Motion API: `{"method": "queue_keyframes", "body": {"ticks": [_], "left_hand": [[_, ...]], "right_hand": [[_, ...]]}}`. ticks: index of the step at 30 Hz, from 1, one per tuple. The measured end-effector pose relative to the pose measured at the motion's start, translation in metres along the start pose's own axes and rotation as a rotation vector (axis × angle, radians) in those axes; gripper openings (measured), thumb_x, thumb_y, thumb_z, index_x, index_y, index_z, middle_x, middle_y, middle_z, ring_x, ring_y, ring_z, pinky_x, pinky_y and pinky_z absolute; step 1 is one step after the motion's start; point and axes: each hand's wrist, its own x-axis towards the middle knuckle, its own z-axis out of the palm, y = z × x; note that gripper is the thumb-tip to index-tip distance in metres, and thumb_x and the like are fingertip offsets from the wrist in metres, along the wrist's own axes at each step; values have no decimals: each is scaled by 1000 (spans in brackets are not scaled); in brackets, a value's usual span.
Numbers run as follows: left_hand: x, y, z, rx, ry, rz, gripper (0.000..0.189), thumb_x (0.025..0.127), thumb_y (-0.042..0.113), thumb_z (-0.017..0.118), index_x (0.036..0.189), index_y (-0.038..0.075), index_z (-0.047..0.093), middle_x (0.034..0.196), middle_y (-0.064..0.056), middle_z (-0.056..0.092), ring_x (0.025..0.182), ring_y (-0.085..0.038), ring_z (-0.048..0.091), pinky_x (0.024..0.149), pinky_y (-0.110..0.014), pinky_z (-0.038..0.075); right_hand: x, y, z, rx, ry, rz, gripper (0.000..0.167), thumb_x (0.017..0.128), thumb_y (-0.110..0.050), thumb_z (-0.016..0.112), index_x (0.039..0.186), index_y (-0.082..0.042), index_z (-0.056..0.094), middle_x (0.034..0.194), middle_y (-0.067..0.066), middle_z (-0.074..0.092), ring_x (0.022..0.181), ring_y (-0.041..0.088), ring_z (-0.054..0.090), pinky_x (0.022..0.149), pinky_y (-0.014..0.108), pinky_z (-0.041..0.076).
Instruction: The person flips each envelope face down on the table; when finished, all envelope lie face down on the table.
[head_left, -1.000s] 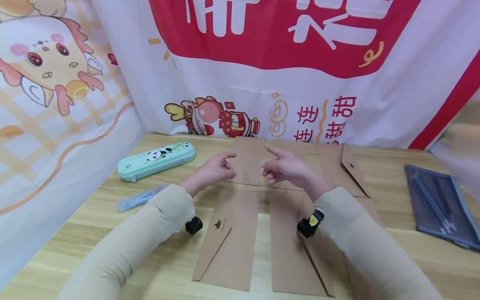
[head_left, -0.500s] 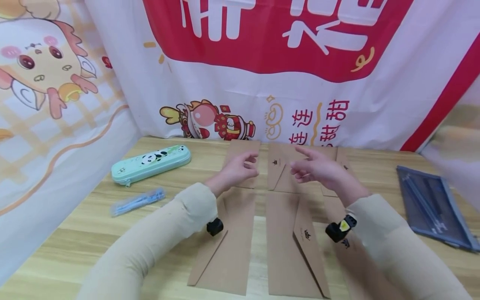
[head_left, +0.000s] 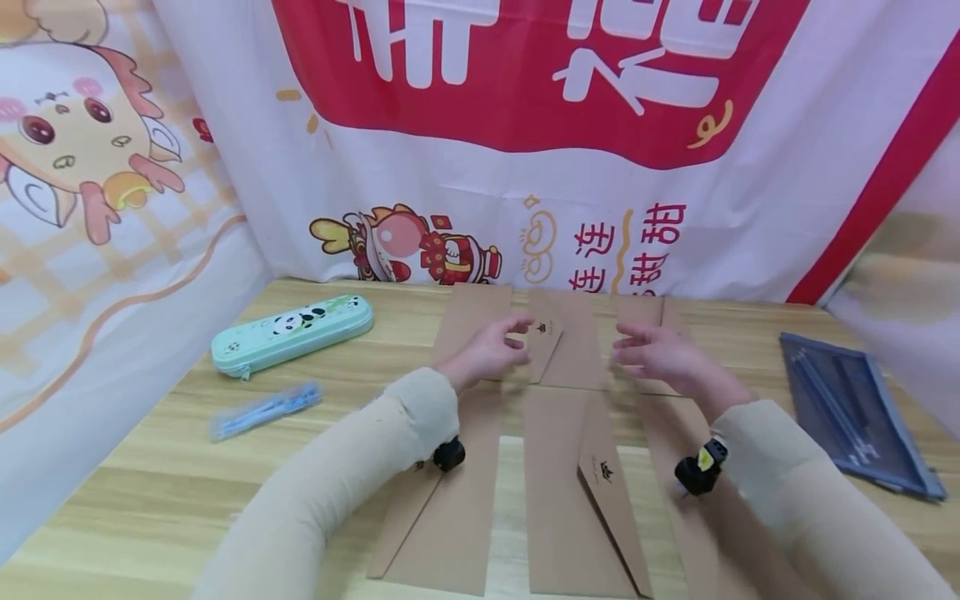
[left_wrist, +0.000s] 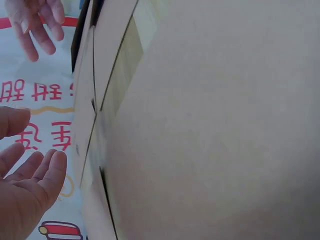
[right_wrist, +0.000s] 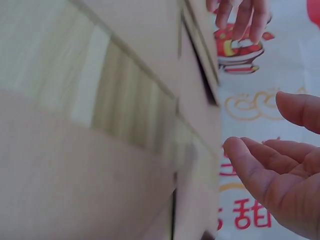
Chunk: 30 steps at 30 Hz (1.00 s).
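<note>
Brown paper envelopes lie on the wooden table in two rows. My left hand (head_left: 495, 346) hovers over the right part of the back left envelope (head_left: 472, 312), fingers loosely bent and holding nothing. Its fingertips come close to the back middle envelope (head_left: 577, 342), whose flap bears a small black crown. Across from it, my right hand (head_left: 663, 358) is over the back right envelope (head_left: 636, 312), partly hiding it, with relaxed fingers and nothing in them. In the right wrist view, the thumb and fingers of the right hand (right_wrist: 285, 175) are spread apart.
Nearer lie the front left envelope (head_left: 457, 517), front middle envelope (head_left: 555, 492) and front right envelope (head_left: 675, 492), partly under my forearms. A mint panda pencil case (head_left: 292, 333) and a clear pack of blue pens (head_left: 266, 410) are left; a dark blue mesh pouch (head_left: 855, 408) is right.
Both hands have moved right across the back row, uncovering the back middle envelope. Their fingers have loosened from a pointing pose. The envelopes stay where they were on the table.
</note>
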Motion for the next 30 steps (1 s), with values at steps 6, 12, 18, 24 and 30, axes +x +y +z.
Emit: {"method": "queue_keyframes", "body": {"ticks": [6, 12, 18, 24, 30], "left_hand": [[4, -6, 5, -10, -58, -5, 64, 82, -7, 60, 140, 8, 38, 139, -19, 41, 120, -34, 48, 94, -36, 48], [7, -8, 11, -30, -90, -72, 69, 80, -8, 62, 141, 15, 38, 141, -17, 38, 125, -32, 43, 100, -40, 43], [8, -8, 13, -103, -62, -149, 72, 78, -8, 61, 140, 19, 39, 138, -18, 40, 122, -33, 44, 95, -40, 46], [11, -13, 17, -156, -17, -165, 67, 78, -9, 60, 137, 18, 44, 134, -16, 46, 115, -30, 49, 89, -35, 50], [13, -13, 22, -156, 27, -159, 58, 80, -7, 60, 133, 15, 49, 128, -17, 50, 111, -29, 52, 86, -35, 49]], "right_hand": [[4, 12, -2, 25, -22, 19, 61, 96, -8, 44, 145, 7, 10, 144, 33, 24, 129, 43, 33, 106, 47, 34], [12, 24, -3, 106, -33, 41, 62, 96, -7, 44, 145, 7, 10, 144, 32, 24, 130, 39, 34, 104, 41, 38], [22, 33, -1, 99, -61, 8, 61, 95, -3, 44, 144, 9, 10, 145, 33, 22, 132, 40, 30, 104, 40, 38], [30, 35, 4, 52, -50, -8, 58, 93, 0, 45, 142, 11, 16, 142, 33, 28, 129, 40, 34, 103, 41, 38], [33, 34, 7, 16, -10, -9, 57, 91, 2, 47, 141, 11, 21, 140, 32, 32, 127, 39, 39, 102, 39, 40]]}}
